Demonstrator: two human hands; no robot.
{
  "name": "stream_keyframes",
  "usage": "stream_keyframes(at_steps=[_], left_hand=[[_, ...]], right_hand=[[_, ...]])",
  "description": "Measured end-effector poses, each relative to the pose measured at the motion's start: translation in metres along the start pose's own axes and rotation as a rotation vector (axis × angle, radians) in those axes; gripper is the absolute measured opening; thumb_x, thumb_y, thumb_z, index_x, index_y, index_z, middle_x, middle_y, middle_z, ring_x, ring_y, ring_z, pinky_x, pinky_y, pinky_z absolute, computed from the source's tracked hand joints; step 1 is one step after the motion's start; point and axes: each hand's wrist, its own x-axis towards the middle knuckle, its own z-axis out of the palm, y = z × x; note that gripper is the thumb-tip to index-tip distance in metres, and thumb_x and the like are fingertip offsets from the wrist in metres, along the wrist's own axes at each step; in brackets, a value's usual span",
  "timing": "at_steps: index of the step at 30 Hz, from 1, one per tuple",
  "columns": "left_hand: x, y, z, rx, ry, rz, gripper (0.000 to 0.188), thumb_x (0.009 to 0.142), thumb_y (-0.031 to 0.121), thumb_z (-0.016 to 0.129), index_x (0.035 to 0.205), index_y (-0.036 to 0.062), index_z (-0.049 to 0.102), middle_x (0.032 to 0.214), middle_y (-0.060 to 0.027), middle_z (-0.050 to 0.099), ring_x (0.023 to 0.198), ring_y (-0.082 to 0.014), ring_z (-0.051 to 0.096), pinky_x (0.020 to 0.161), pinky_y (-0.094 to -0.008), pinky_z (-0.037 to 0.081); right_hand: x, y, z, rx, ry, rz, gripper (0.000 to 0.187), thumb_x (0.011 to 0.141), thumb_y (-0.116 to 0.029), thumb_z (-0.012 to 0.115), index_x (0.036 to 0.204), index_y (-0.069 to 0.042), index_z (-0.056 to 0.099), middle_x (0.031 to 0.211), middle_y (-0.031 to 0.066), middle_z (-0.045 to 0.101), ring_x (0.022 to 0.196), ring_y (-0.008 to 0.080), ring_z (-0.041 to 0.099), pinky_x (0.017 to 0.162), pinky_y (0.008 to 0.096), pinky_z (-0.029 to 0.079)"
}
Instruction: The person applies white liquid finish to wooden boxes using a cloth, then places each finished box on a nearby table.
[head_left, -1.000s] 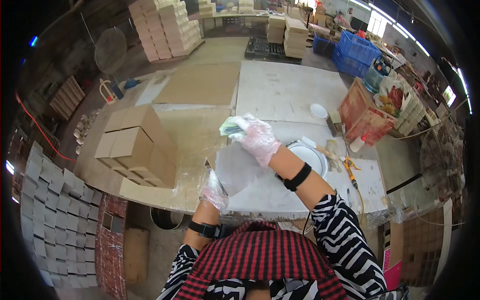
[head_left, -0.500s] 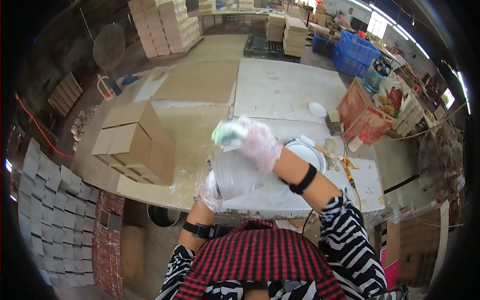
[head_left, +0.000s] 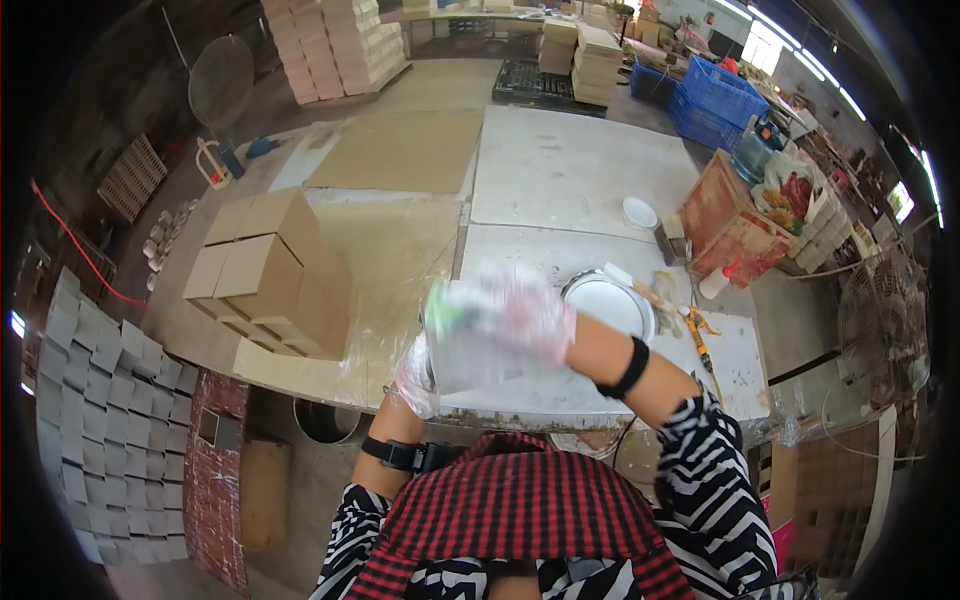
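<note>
My left hand (head_left: 414, 383), in a whitish, smeared glove, grips the left edge of a pale box-like piece (head_left: 465, 362) held over the table's front edge. Across the top of that piece lies my right hand (head_left: 525, 315), also gloved in white with pinkish stains and smeared by motion. Its fingers are closed around a small green thing (head_left: 438, 308), too blurred to name. Much of the piece is covered by my right hand. Just right of it stands a round tub of white paint (head_left: 605, 305) with a paintbrush (head_left: 645, 290) at its rim.
Brown boxes (head_left: 250, 265) stand stacked on the left of the table (head_left: 570, 160). A yellow-orange spray gun (head_left: 702, 340) lies at the right, near a white bottle (head_left: 715, 283) and a small white bowl (head_left: 640, 213). Grey-white boxes (head_left: 110, 420) are piled at lower left.
My right hand has come down and slightly right over the pale piece, with the green thing still in it. My left hand keeps its grip, nearly in place.
</note>
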Motion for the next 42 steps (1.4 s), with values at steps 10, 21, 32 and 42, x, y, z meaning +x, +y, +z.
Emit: stream_keyframes(at_steps=[10,21,32,42], left_hand=[[-0.006,0.001,-0.008,0.069,0.367,0.013,0.03,0.094,0.018,0.043,0.118,0.0007,0.05,0.108,-0.0106,0.06,0.093,-0.0195,0.061,0.078,-0.032,0.054],[0.0,-0.002,-0.056,0.204,0.1,0.143,0.032,0.096,0.021,0.042,0.119,0.001,0.05,0.109,-0.0092,0.059,0.093,-0.0173,0.061,0.076,-0.0298,0.054],[-0.006,-0.001,-0.048,0.614,0.11,0.08,0.036,0.096,0.025,0.04,0.124,0.0031,0.047,0.12,-0.0101,0.054,0.104,-0.0187,0.057,0.087,-0.0322,0.049],[-0.012,0.005,-0.041,0.655,0.071,0.036,0.043,0.089,0.021,0.054,0.126,-0.0003,0.046,0.119,-0.0131,0.056,0.101,-0.0223,0.06,0.088,-0.034,0.049]], right_hand=[[-0.008,0.036,0.001,-0.036,-0.149,0.186,0.038,0.072,-0.018,0.06,0.11,-0.02,0.057,0.094,0.0064,0.059,0.082,0.022,0.059,0.069,0.0301,0.05],[-0.022,-0.003,0.02,0.076,-0.021,-0.076,0.035,0.077,-0.01,0.058,0.11,-0.019,0.059,0.093,0.0068,0.061,0.085,0.0231,0.061,0.075,0.0328,0.05],[-0.014,-0.032,0.014,0.157,-0.373,0.132,0.024,0.079,-0.023,0.056,0.103,-0.024,0.059,0.085,0.0061,0.058,0.081,0.0215,0.058,0.074,0.0355,0.049],[0.002,0.047,-0.007,0.947,-0.215,1.101,0.039,0.083,-0.019,0.062,0.115,0.001,0.054,0.109,0.0087,0.06,0.099,0.0159,0.055,0.087,0.0282,0.043]])
